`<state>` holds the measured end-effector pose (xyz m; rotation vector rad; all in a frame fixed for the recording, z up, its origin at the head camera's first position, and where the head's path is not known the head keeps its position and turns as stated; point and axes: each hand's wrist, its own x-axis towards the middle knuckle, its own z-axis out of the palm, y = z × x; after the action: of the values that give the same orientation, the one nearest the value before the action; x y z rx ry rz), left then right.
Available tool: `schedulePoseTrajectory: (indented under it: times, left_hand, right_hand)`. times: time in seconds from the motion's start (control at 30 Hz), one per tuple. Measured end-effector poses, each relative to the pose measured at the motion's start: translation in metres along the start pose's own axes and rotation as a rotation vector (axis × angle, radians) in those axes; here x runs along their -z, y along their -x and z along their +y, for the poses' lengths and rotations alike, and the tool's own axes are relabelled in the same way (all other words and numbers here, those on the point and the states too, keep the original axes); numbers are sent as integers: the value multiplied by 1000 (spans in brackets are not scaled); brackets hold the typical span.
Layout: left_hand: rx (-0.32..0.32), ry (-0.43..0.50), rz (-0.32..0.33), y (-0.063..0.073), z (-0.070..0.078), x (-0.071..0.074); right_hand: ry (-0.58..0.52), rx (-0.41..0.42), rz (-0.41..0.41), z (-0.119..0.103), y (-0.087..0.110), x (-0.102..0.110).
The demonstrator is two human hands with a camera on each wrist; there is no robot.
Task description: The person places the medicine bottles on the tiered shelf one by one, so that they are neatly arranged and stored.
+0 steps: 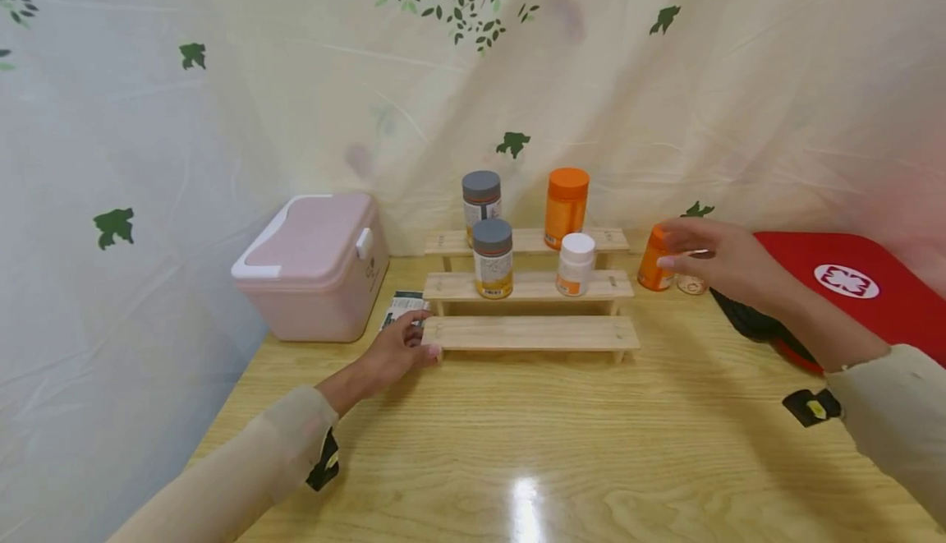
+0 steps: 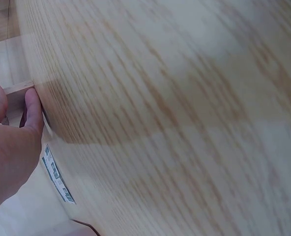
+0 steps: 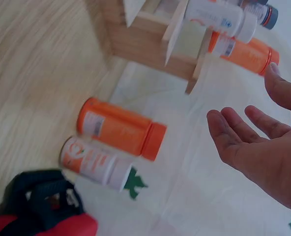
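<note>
At the left end of a three-step wooden rack (image 1: 532, 333), my left hand (image 1: 392, 352) pinches the lowest step between thumb and fingers; the left wrist view shows the pinched wooden end (image 2: 18, 89). My right hand (image 1: 727, 262) hovers beside an orange bottle (image 3: 118, 129) on the table, fingers spread and holding nothing. Next to that bottle stands a white-capped bottle (image 3: 95, 163), partly hidden by the hand in the head view. On the top step are a grey-capped bottle (image 1: 482, 190) and an orange bottle (image 1: 567, 208); the middle step carries another grey-capped bottle (image 1: 493, 259) and a white bottle (image 1: 575, 265).
A pink lidded box (image 1: 314, 276) stands on the left, with a small printed packet (image 1: 403, 306) between it and the rack. To the right lies a red bag (image 1: 879, 301) with a white emblem and black handle. A leaf-patterned curtain (image 1: 414, 116) hangs behind the table.
</note>
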<state>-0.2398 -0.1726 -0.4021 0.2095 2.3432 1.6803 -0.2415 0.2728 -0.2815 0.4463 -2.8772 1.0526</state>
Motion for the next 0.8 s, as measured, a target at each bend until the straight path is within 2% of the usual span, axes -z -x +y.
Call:
schedulePoseTrajectory:
  times: [0.2,0.4,0.6,0.8]
  left_hand:
    - [2,-10,-1,0,1,0]
    - [13,-10,4,-1,1,0]
    - [6,14,-10,0,1,0]
    - [4,25,-14,-1,0,1]
  right_hand:
    - [42,-74,22,29,11,13]
    - [23,-128,37,51,12,19]
    - [41,-141,29,58,4,20]
    - [53,-134,17,61,-15,15]
